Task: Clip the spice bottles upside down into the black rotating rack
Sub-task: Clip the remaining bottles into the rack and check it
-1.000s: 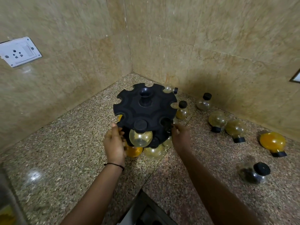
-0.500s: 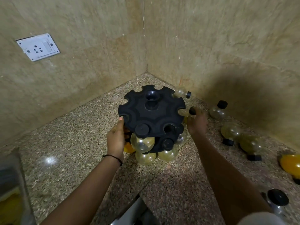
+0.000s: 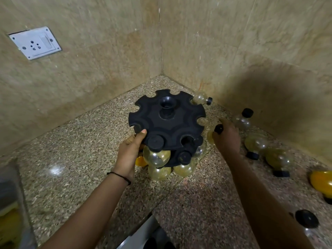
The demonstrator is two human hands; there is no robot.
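Note:
The black rotating rack (image 3: 167, 121) stands on the granite counter (image 3: 75, 159) in the corner. A round clear bottle (image 3: 158, 157) hangs upside down from its top tier, and more bottles (image 3: 183, 169) hang from the lower tier. My left hand (image 3: 129, 153) grips the rack's front left edge, thumb on top. To the right of the rack, my right hand (image 3: 227, 139) is closed on a yellowish bottle with a black cap (image 3: 218, 129), still standing on the counter.
Several loose bottles lie or stand on the counter at right: one with a black cap (image 3: 243, 118), two capped-down ones (image 3: 256, 146), an orange one (image 3: 321, 181), a dark-capped one (image 3: 307, 220). One lies behind the rack (image 3: 202, 98). A wall socket (image 3: 35, 43) is at upper left.
My right hand left the rack's front right side and moved right and back to take hold of a bottle on the counter. The left hand stayed on the rack.

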